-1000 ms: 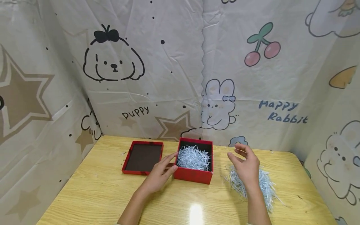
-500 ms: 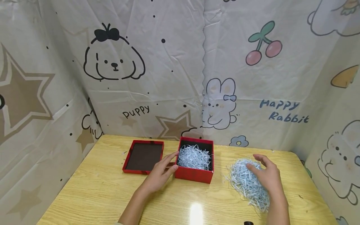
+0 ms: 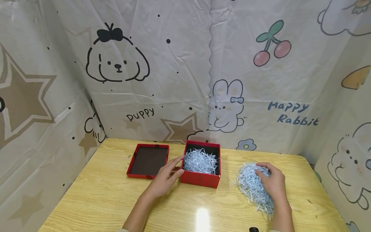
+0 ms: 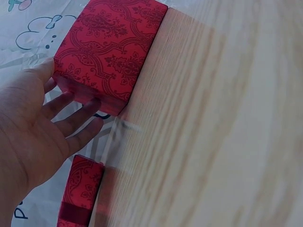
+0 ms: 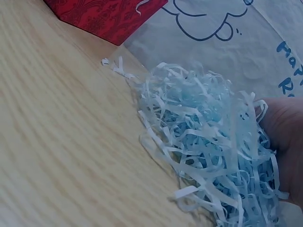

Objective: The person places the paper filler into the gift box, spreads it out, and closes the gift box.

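A red patterned box point(image 3: 200, 179) stands uncovered on the table, with pale blue shredded paper point(image 3: 200, 161) inside. My left hand point(image 3: 165, 180) touches the box's left side with its fingertips; in the left wrist view the fingers point(image 4: 78, 116) are spread, reaching to the box wall. A heap of the same shredded paper point(image 3: 250, 183) lies to the right. My right hand point(image 3: 273, 183) is at the heap's upper right, thumb and index finger on the strands. The right wrist view shows strands point(image 5: 208, 137) in front of the hand, and the other fingers are hidden.
The box lid point(image 3: 148, 161) lies inside up, left of the box, dark within and red at the rim. Loose strands are scattered by the heap. A small black object point(image 3: 253, 229) shows at the table's near edge. A printed cloth point(image 3: 174, 77) hangs behind the table point(image 3: 95, 196).
My right hand has swung rightward and down from above the heap, then in against its right side, with thumb and index finger drawn closer together. My left hand has stayed at the box.
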The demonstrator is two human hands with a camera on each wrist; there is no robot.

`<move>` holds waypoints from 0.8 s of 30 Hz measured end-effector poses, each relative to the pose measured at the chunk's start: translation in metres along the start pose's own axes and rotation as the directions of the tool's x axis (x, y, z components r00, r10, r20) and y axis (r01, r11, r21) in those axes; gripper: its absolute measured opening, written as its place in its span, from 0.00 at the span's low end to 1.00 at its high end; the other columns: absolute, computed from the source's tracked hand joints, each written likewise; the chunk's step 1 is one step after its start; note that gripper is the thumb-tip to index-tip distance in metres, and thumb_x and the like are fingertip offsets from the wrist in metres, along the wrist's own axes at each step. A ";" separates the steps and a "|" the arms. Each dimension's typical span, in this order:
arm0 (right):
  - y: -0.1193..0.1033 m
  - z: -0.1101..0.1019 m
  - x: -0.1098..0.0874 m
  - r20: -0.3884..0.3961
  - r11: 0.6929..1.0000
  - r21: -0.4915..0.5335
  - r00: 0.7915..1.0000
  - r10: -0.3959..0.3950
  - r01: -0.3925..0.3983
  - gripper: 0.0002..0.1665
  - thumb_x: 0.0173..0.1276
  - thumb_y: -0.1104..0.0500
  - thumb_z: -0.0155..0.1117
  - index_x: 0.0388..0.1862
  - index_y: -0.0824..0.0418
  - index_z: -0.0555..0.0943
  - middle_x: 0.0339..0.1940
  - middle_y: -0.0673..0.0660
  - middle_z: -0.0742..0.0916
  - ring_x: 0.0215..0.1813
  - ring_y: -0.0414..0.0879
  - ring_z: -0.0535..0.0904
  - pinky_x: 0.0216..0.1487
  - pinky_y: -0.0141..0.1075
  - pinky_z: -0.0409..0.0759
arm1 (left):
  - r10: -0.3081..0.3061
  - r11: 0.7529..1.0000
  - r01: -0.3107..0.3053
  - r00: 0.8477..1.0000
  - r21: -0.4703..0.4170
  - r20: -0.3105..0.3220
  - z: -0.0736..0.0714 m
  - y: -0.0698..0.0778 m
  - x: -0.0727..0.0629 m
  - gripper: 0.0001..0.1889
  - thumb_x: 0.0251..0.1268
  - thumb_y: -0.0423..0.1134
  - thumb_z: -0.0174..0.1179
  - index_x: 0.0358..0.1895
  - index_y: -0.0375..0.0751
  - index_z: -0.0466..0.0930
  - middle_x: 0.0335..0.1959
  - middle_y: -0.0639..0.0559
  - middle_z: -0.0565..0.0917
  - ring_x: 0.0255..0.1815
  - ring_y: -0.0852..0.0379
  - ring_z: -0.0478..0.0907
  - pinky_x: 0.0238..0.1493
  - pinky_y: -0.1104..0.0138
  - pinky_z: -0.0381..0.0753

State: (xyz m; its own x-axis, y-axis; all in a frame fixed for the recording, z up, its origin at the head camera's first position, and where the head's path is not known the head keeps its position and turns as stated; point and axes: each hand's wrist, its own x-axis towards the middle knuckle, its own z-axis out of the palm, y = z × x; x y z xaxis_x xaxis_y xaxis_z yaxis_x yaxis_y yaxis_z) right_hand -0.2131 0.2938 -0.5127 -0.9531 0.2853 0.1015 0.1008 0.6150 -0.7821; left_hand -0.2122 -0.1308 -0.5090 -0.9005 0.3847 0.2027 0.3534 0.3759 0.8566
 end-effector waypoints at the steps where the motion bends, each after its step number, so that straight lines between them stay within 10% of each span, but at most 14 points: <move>1: -0.001 -0.001 0.000 -0.020 1.000 0.005 1.000 0.003 -0.003 0.16 0.73 0.66 0.70 0.58 0.65 0.85 0.69 0.71 0.81 0.77 0.70 0.68 0.75 0.65 0.65 | -0.001 1.000 0.001 1.000 0.000 0.000 0.000 0.000 0.000 0.31 0.83 0.48 0.56 0.84 0.52 0.62 0.81 0.53 0.68 0.68 0.47 0.81 0.68 0.51 0.80; 17: -0.043 -0.025 -0.007 -0.212 0.994 0.104 0.977 0.014 0.009 0.13 0.76 0.60 0.69 0.57 0.62 0.87 0.62 0.63 0.87 0.70 0.56 0.77 0.71 0.54 0.73 | -0.006 1.000 0.006 1.000 -0.001 0.003 0.000 0.000 0.000 0.32 0.83 0.50 0.56 0.84 0.53 0.62 0.81 0.54 0.67 0.69 0.46 0.80 0.68 0.50 0.80; 24: -0.054 -0.031 -0.007 -0.289 0.992 0.117 0.957 -0.005 0.041 0.12 0.73 0.60 0.72 0.54 0.60 0.89 0.51 0.56 0.89 0.51 0.41 0.79 0.48 0.24 0.73 | -0.016 1.000 0.016 1.000 -0.006 0.006 0.000 0.000 -0.001 0.32 0.83 0.49 0.56 0.84 0.52 0.62 0.82 0.55 0.66 0.69 0.47 0.80 0.68 0.51 0.80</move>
State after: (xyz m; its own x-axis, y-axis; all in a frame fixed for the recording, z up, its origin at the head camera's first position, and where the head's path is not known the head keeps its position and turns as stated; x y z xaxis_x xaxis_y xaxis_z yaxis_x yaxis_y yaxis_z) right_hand -0.2027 0.2810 -0.4522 -0.8302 0.4828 0.2788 0.0278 0.5354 -0.8442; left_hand -0.2118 -0.1314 -0.5089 -0.9046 0.3834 0.1863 0.3373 0.3767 0.8627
